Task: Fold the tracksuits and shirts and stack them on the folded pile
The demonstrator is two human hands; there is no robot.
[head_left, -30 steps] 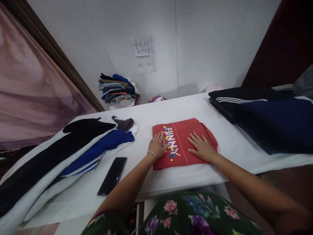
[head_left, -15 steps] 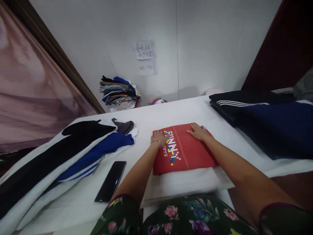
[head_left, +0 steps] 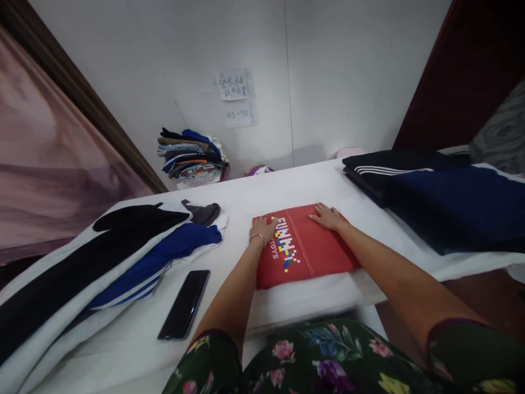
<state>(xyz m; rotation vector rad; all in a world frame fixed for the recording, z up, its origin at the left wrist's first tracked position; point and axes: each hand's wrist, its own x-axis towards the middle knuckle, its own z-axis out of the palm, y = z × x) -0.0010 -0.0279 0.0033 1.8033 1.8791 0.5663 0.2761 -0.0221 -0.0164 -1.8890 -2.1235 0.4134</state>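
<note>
A red garment [head_left: 324, 249] with colourful pixel-style lettering lies folded into a rectangle on the white-covered table [head_left: 283, 191]. My left hand [head_left: 263, 228], with a bracelet at the wrist, rests flat on its upper left corner. Near the upper right corner, my right hand [head_left: 327, 217] also lies flat on the fabric with its fingers spread. Neither hand grips the cloth. A black phone [head_left: 184, 305] lies on the table to the left of my left forearm.
Loose black, white and blue clothes [head_left: 135, 241] spread over the table's left side. Folded dark garments [head_left: 443, 202] are stacked at the right. Beyond the far edge stands a pile of folded clothes [head_left: 191, 156]. Handwritten paper notes [head_left: 237, 98] hang on the wall.
The view has shifted slightly, so the scene sits a little further left. Both hands stay flat on the red garment, which looks the same.
</note>
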